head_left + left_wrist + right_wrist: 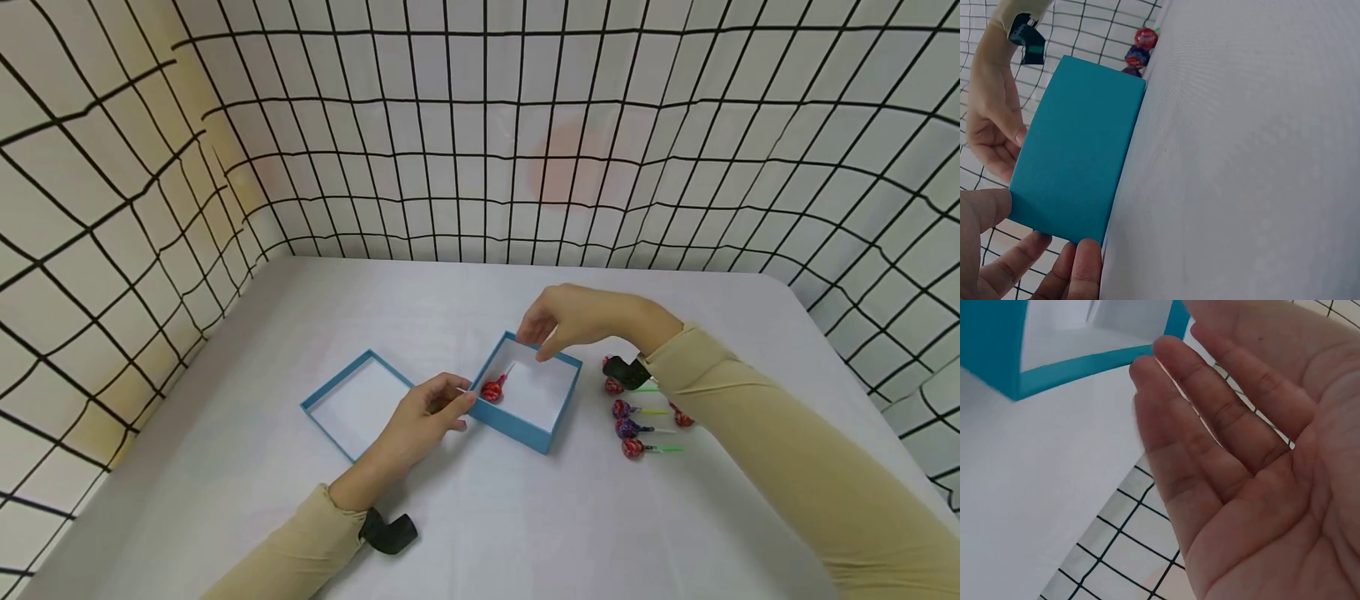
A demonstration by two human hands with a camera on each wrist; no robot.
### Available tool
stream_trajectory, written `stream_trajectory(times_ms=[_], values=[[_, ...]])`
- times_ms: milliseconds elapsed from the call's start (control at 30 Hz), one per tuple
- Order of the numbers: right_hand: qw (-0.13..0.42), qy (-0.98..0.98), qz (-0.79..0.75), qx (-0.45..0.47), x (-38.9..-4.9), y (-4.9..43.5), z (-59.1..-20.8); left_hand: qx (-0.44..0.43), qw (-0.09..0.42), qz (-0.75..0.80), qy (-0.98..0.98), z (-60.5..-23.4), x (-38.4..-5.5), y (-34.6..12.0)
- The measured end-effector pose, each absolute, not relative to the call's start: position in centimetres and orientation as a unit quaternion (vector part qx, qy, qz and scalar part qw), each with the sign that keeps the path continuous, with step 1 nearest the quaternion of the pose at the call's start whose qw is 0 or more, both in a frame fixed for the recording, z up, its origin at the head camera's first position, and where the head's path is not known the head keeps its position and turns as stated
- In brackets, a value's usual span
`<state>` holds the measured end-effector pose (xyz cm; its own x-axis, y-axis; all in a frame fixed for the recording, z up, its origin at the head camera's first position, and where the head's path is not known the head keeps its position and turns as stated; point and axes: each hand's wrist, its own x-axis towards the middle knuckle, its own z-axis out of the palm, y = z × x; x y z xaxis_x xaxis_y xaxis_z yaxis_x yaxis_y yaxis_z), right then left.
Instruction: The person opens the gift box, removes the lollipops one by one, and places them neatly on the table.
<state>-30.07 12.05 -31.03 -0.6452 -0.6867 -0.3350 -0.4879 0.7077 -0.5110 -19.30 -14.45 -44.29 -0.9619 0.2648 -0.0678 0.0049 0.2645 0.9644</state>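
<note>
A blue open box [517, 427] with a white inside stands at the middle of the table. One red-wrapped lollipop [492, 391] lies in its left corner. My left hand [420, 421] grips the box at that corner; in the left wrist view its thumb and fingertips [1088, 253] press on the blue outer wall. My right hand [573, 318] hangs over the far right rim, fingers pointing down toward the box. In the right wrist view its fingers [1229, 419] are nearly straight, and the palm holds nothing.
A matching blue lid [321, 425], white inside, lies left of the box, partly behind my left hand. Several wrapped lollipops [633, 448] lie in a column right of the box, some hidden by my right sleeve. Black-grid netting [480, 167] stands around the white table [225, 400].
</note>
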Motion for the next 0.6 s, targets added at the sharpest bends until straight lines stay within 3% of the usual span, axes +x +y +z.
stream_trajectory(times_ms=[600], values=[[0.31, 0.882, -0.158, -0.317, -29.0, 8.3, -32.9, 0.088, 0.107, 0.604, 0.785, -44.4, -19.4, -14.5]])
